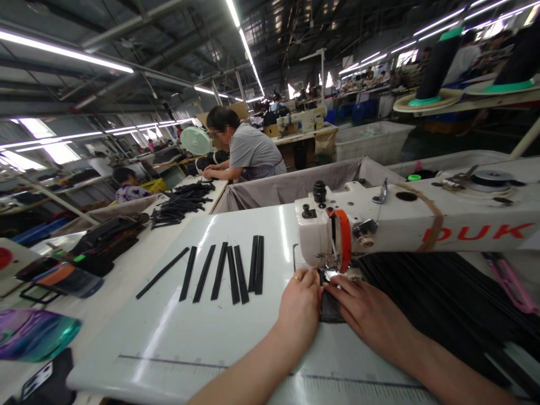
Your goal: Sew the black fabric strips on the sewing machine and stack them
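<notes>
A white sewing machine [312, 233] with an orange guard [345, 239] stands in front of me. Just below its needle area lies a small piece of black fabric [331, 313], largely covered by my fingers. My left hand [300, 301] grips the fabric's left side, its fingers bent and close together. From the right, my right hand [366, 304] pinches the same piece, fingertips almost meeting those of the left. The needle tip and the fabric's far end are hidden. Several narrow black strips [218, 271] lie spread on the pale table [169, 332] left of my hands.
Long black material [442, 298] lies beneath and right of the machine arm, near pink-handled snips [512, 284]. A printed ruler [346, 382] runs along the front. Black strips [183, 202] are heaped further off, where a co-worker [253, 146] leans over. A purple-green bottle [37, 334] is at left.
</notes>
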Demonstrator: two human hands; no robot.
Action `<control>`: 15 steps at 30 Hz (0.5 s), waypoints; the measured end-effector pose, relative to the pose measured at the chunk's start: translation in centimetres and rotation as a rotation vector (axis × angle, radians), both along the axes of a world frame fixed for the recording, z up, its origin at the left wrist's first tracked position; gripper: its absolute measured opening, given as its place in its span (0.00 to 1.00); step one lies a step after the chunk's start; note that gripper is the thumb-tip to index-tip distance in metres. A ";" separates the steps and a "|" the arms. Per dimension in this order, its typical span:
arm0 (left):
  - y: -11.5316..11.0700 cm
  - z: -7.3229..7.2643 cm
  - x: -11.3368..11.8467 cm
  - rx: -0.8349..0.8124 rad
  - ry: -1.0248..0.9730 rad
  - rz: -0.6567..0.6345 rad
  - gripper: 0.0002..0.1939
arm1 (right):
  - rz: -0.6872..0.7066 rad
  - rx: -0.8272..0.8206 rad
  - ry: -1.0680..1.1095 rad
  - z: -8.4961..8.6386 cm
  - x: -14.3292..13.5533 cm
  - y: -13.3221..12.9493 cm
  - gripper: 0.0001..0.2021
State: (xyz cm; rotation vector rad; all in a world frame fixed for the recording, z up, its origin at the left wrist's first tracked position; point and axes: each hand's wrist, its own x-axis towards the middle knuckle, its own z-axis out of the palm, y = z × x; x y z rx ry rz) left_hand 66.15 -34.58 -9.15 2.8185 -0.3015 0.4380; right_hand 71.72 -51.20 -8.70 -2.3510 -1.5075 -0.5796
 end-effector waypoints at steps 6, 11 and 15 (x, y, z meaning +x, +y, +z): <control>1.9 1.4 1.0 -0.222 0.005 0.058 0.11 | 0.005 -0.008 -0.033 -0.6 0.0 -0.3 0.18; 4.5 3.1 5.9 -0.106 0.188 -0.129 0.11 | -0.004 0.008 -0.104 -1.0 -0.1 -0.5 0.17; 6.6 5.3 8.0 -0.045 0.248 -0.118 0.08 | 0.001 0.047 -0.114 -1.0 -0.2 -0.7 0.18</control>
